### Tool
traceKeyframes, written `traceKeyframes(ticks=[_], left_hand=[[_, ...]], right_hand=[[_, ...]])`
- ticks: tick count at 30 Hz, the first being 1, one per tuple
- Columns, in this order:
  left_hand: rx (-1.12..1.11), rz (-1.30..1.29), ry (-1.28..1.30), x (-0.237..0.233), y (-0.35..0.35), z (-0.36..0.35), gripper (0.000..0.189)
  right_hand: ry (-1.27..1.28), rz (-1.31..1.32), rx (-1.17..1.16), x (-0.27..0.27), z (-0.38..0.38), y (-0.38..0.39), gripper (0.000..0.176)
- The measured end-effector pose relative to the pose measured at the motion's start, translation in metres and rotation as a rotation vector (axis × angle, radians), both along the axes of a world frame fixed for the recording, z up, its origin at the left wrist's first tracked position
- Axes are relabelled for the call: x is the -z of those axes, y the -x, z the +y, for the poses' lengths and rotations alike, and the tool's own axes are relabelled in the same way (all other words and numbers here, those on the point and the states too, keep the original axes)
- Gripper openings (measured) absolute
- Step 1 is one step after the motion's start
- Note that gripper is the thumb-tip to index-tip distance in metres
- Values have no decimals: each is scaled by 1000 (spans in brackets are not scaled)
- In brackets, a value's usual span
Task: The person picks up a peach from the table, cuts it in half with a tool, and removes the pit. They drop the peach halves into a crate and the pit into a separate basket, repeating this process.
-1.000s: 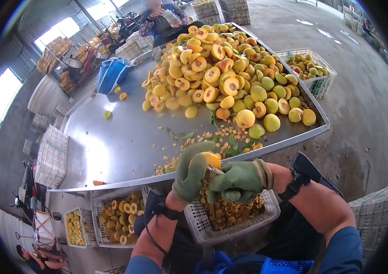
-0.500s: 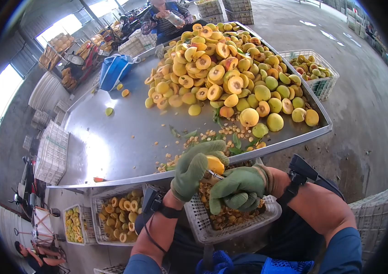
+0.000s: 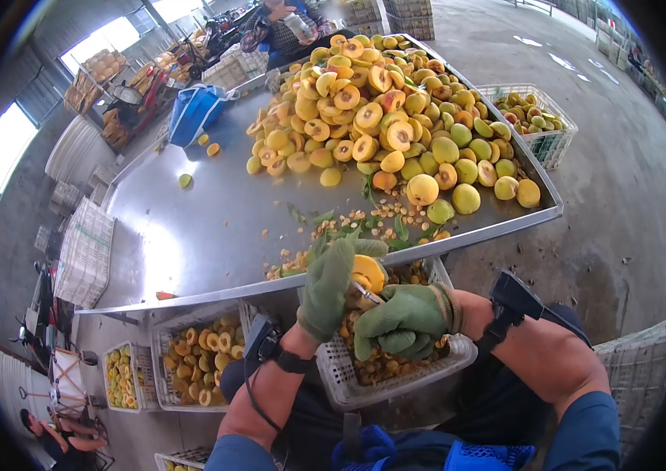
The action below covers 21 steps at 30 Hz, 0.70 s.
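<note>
My left hand [image 3: 325,289], in a green glove, is closed around a yellow peach half [image 3: 367,272], its cut side partly showing. In my right hand [image 3: 403,318], also gloved in green, is a small metal pitting tool [image 3: 367,293]; its handle is hidden in the fist. The tool's metal end meets the peach, though the glove hides exactly where it touches. Both hands are above a white crate [image 3: 336,383] holding pits and scraps. Just beyond them, loose pits [image 3: 372,222] and leaves lie along the near edge of the metal table [image 3: 215,255].
A heap of halved and whole peaches [image 3: 372,118] covers the table's far right. A blue bag [image 3: 196,115] rests at its left. Crates of peach halves [image 3: 201,361] stand at lower left, and another fruit crate [image 3: 549,145] at right. A person [image 3: 286,31] sits across the table.
The peach half has turned slightly in my left hand, showing more of its cut side beside the tool. My right hand has shifted a little to the left. The whole view has moved slightly.
</note>
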<state>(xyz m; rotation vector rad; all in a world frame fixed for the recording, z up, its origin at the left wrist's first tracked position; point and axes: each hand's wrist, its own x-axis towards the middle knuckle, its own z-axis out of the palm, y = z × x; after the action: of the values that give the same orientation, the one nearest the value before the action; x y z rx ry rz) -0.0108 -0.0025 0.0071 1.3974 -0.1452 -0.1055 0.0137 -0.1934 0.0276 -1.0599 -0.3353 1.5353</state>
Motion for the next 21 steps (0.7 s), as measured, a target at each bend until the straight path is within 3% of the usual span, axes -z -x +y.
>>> traceKeyframes(ticks=[2, 4, 6, 9, 11, 13, 14, 17, 21], left_hand=[[-42, -242, -302, 6, 7, 0, 53], [-102, -284, -329, 11, 21, -7, 56], [-140, -125, -65, 15, 35, -20, 60], [-115, 132, 379, 22, 41, -24, 65], [-221, 262, 460, 17, 50, -31, 66], [-314, 335, 444, 21, 49, -16, 68], [-243, 234, 340, 22, 55, -4, 72], [-198, 211, 438, 23, 66, 20, 76], [-218, 153, 287, 23, 84, 31, 79]], right_hand=[[-98, 215, -37, 6, -7, 4, 32], [-239, 402, -67, 20, -11, 15, 34], [-421, 551, -81, 41, -13, 30, 36], [-359, 289, 46, 51, -19, 44, 43], [-333, 219, 112, 35, -25, 54, 50], [-528, 425, -59, 26, -38, 42, 54], [-344, 380, -70, 23, -46, 38, 66], [380, -185, -3, 14, -42, 49, 81], [548, -541, 41, 26, -34, 66, 91]])
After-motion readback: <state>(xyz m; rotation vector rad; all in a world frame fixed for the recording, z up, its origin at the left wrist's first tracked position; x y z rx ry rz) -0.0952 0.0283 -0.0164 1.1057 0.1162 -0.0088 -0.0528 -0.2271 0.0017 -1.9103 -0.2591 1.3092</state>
